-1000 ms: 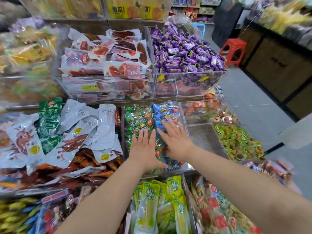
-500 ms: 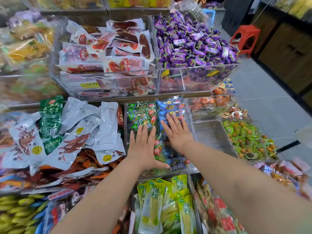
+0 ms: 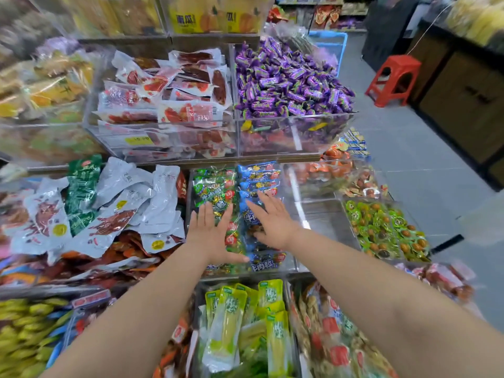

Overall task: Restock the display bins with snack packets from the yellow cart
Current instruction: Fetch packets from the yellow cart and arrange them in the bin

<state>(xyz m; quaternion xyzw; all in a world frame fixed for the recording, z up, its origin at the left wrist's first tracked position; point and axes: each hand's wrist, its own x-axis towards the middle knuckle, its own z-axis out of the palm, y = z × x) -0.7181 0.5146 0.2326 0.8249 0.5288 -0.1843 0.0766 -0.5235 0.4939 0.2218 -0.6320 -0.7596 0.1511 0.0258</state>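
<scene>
The green snack packets (image 3: 215,190) and the blue snack packets (image 3: 257,177) are lying in two rows inside one clear display bin (image 3: 290,264), directly under both hands. The left hand (image 3: 211,236) is resting flat on the green row, fingers straight and close together, thumb stretched out sideways, gripping nothing. The right hand (image 3: 274,225) is pressing flat on the blue row just beside it, fingers fanned wide, also holding nothing. The person is probably levelling packets already placed, so this bin seems to be nearing full. The yellow cart is not showing here, so the next move is likely calling for lifting both palms off without dragging packets along, then turning away for another load. Left of the left hand, silver pouches (image 3: 152,203) are piling up. Beyond the fingertips, purple wrapped candies (image 3: 286,83) are heaping in a higher bin, and below the wrists yellow-green packets (image 3: 226,323) are standing upright.
</scene>
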